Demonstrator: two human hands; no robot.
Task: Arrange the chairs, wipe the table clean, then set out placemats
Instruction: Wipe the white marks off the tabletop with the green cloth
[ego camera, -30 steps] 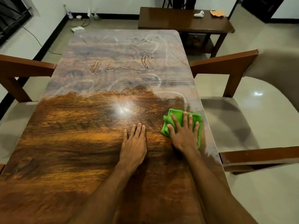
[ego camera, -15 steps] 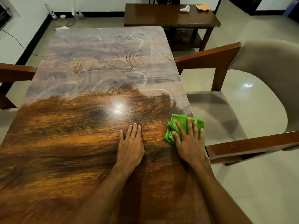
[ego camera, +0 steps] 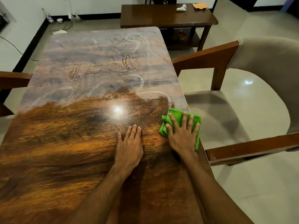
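Observation:
A long wooden table (ego camera: 64, 143) fills the view; its near half looks glossy and clean, its far half is dull with whitish smears and finger marks. My right hand (ego camera: 182, 135) lies flat with spread fingers on a folded green cloth (ego camera: 177, 118), pressing it down at the table's right edge. My left hand (ego camera: 129, 146) rests flat on the bare wood just left of it, fingers together, holding nothing. An armchair (ego camera: 242, 110) with wooden arms and a beige seat stands at the right side. Another chair's arm (ego camera: 14, 78) shows at the left edge.
A dark side table (ego camera: 161, 15) stands beyond the far end, carrying a small white device (ego camera: 181, 7) and an orange cloth (ego camera: 199, 5). Cables and a bottle (ego camera: 48, 17) lie along the far left wall. Tiled floor spreads to the right.
My right hand with the green cloth has slid a little right toward the table edge. The view has shifted right, showing more of the right chair. My left hand stays put.

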